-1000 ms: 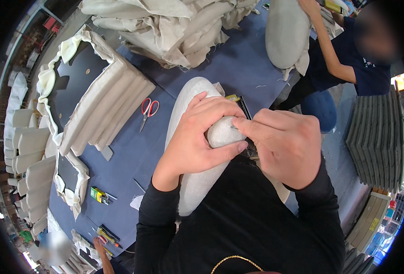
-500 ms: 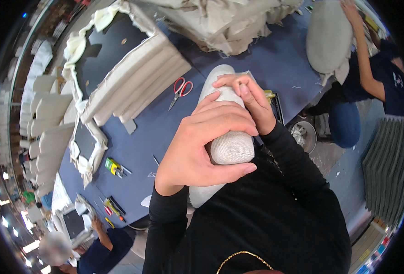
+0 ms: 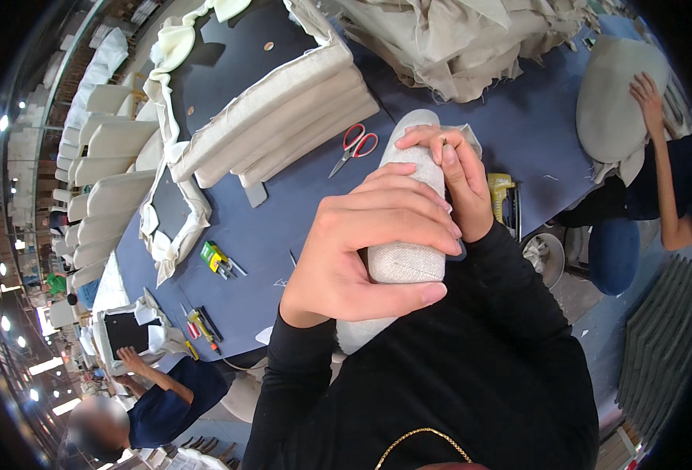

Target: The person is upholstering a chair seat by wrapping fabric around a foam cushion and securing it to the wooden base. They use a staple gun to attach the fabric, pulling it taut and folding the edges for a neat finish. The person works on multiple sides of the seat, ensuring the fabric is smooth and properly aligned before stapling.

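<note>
A padded piece covered in light grey-beige woven fabric, like an upholstered chair cushion, stands on edge in front of my body, its rounded, seamed near corner toward me. My left hand wraps over this corner, thumb below and fingers across the top. Farther along the same edge, my right hand has its fingers bent over the fabric, thumb and forefinger close together. A loose fabric flap shows behind the right hand. Most of the cushion's faces are hidden by my hands and sleeves. Red-handled scissors lie on the table beyond my left hand.
The blue-grey table carries stacked upholstered panels, a fabric heap, a green-yellow box and a yellow staple gun. A bucket stands at right. Co-workers handle an oval cushion and a framed piece.
My view has shifted, so the table things sit farther right. Both hands keep their hold, with small finger shifts. The right co-worker's hand has moved down the oval cushion.
</note>
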Motion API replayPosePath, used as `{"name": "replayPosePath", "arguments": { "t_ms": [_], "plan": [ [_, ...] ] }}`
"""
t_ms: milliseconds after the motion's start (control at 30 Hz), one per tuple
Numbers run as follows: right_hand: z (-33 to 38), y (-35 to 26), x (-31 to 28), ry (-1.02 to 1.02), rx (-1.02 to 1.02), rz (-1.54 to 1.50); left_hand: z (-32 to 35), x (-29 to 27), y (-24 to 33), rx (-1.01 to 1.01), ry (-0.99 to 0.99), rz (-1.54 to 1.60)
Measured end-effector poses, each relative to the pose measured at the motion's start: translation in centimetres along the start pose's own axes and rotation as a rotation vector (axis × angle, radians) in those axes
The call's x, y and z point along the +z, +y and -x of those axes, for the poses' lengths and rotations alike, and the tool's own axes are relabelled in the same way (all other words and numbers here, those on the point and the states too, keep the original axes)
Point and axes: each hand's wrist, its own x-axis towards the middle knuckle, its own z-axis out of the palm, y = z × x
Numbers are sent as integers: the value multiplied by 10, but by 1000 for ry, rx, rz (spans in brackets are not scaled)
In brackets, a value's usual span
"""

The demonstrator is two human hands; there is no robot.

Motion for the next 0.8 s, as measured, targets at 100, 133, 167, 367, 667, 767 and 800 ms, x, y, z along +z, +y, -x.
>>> {"name": "replayPosePath", "arguments": {
  "t_ms": [100,133,167,367,667,767,800],
  "plan": [
    [-6,-2,3,6,27,7,1,-7,-7,23,5,66],
    [-6,-1,3,11,40,12,2,-13,-17,40,-4,106],
    [-7,-1,3,7,33,23,5,-14,-20,-4,59,210],
    [6,1,-9,45,-34,125,78,-13,-96,-478,446,141],
    [48,85,-97,381,-240,-141,332,88,-134,-686,330,-414],
    [40,126,-157,505,-178,661,331,130,-153,-638,637,-176],
    [32,132,-173,466,-261,616,325,135,-159,-657,747,-86]
  ]
}}
